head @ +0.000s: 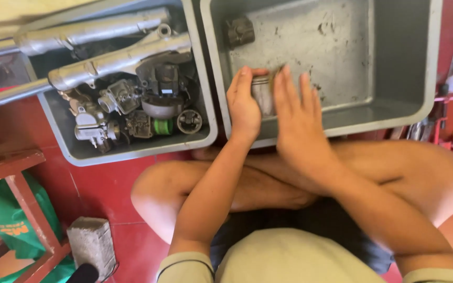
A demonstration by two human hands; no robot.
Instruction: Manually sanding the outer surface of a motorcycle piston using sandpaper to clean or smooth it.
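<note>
My left hand [245,105] grips a short metal cylinder [262,94], a piston-like part, over the near edge of a grey plastic tub [394,112]. My right hand [297,115] lies flat against the cylinder's other side with fingers stretched out, and something thin and brownish shows at its fingertips. I cannot tell what that is. A small dark engine part [239,31] rests in the tub's far left corner.
A second grey tub [132,149] on the left holds carburettors, long silver tubes and other engine parts. I sit cross-legged on a red tiled floor. A wooden stool frame [24,204], a green bag and a concrete block [93,243] lie at lower left.
</note>
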